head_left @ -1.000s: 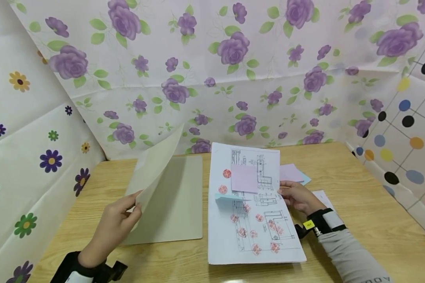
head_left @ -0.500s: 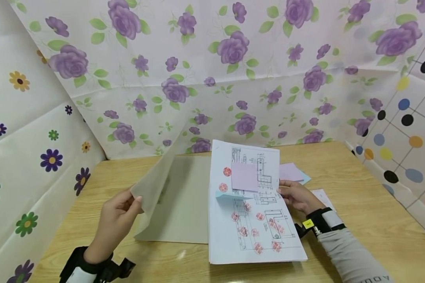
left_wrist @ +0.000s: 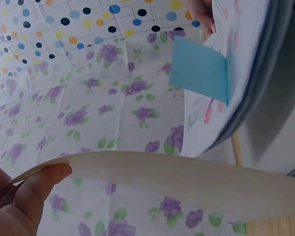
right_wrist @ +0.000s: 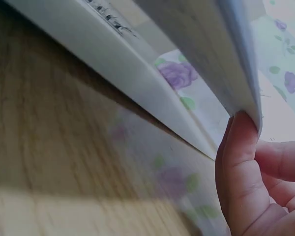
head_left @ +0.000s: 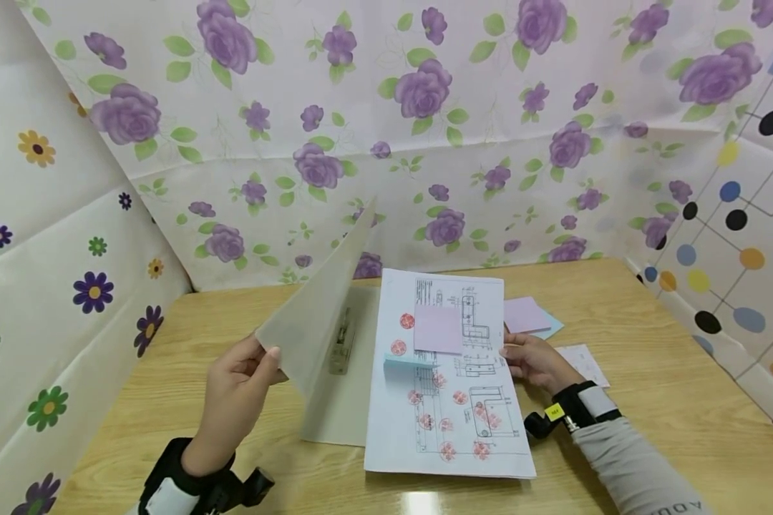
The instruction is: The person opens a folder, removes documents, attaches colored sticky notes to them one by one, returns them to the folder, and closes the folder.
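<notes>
My left hand pinches the edge of a beige folder's cover, which stands raised and tilted. Inside the folder a metal clip shows on the lower board. My right hand holds a stack of papers by its right edge, thumb on top and fingers beneath in the right wrist view. The top sheet carries line drawings and red stamps. On it are a pink sticky note and a blue sticky note with one part standing up. The stack overlaps the folder's right part and hides it.
Behind the right hand, a pink note overlaps a blue one on the wooden table. A small white sheet lies near the right wrist. Patterned cloths stand at the back and both sides.
My left hand has moved right with the cover, and the folder has slid right, partly behind the stack. The clip has come into view. The stack has shifted slightly left.
</notes>
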A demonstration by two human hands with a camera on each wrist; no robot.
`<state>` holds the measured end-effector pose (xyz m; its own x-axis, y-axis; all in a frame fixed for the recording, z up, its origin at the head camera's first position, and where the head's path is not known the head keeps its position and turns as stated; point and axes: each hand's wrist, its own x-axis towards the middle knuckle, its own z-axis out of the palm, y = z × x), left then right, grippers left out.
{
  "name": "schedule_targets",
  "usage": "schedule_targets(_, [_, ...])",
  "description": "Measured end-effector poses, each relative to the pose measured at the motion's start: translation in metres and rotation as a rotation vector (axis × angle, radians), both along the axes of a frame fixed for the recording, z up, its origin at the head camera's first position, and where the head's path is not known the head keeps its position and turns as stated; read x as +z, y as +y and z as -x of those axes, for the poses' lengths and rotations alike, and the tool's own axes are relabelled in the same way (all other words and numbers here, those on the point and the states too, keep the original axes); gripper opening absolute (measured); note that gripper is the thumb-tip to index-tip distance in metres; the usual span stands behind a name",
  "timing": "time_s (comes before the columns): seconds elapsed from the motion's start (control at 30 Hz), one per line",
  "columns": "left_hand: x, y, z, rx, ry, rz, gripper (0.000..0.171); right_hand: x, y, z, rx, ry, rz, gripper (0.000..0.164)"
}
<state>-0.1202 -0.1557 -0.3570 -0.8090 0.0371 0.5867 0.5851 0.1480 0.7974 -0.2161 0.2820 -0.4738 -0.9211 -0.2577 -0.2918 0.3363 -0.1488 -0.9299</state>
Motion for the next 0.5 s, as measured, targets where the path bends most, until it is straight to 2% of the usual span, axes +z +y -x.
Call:
schedule_targets(0.13, [-0.001,0.007,0.001,-0.073,0.007,-0.087,0.035,-0.001,-0.004,0.001,-0.018,0.008,-0.048,0.022])
schedule_targets(0.3, [-0.001,0.013,0.001,-0.131,0.021,-0.167,0.043,-0.004,-0.01,0.004,-0.038,0.01,-0.092,0.036])
schedule_targets(0.4, [-0.001,0.014,0.001,-0.154,0.022,-0.213,0.052,-0.005,-0.013,0.005,-0.047,0.015,-0.113,0.041])
schedule_targets(0.5, [-0.001,0.014,0.0,-0.133,0.01,-0.238,0.051,-0.006,-0.018,0.007,-0.046,0.019,-0.133,0.045])
